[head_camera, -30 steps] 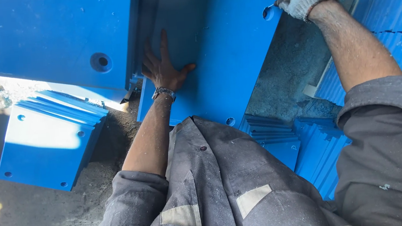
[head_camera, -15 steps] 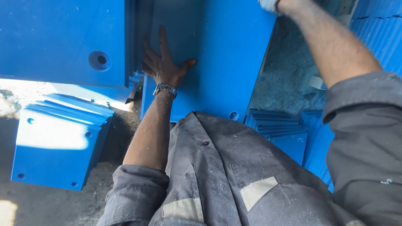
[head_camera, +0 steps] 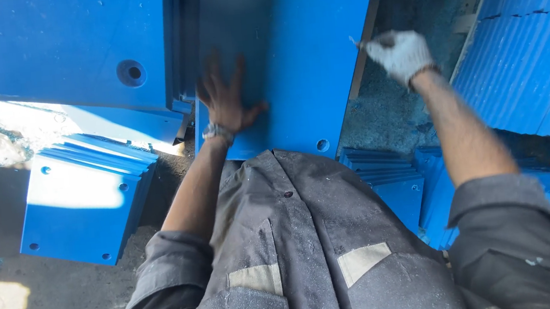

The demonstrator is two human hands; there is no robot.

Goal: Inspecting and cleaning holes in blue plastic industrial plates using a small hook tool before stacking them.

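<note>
The left hand (head_camera: 228,98) is bare and lies flat on a big blue panel (head_camera: 292,52), fingers spread wide and pointing up, palm pressed on the panel's lower part. A watch (head_camera: 218,132) sits on that wrist, and the arm reaches straight up from a rolled grey sleeve. The right hand (head_camera: 401,53) wears a white work glove and is curled into a fist just past the panel's right edge. Something small pokes out of the fist (it is too blurry to tell what it is). That arm stretches up and a little to the left.

The blue panel stands in front of the person, with a round hole near its top right corner and another near its bottom right corner. A second blue panel (head_camera: 56,48) stands just to its left. A stack of blue plates (head_camera: 81,197) rests on the ground at the left, and more blue plates (head_camera: 392,183) lie low on the right.
</note>
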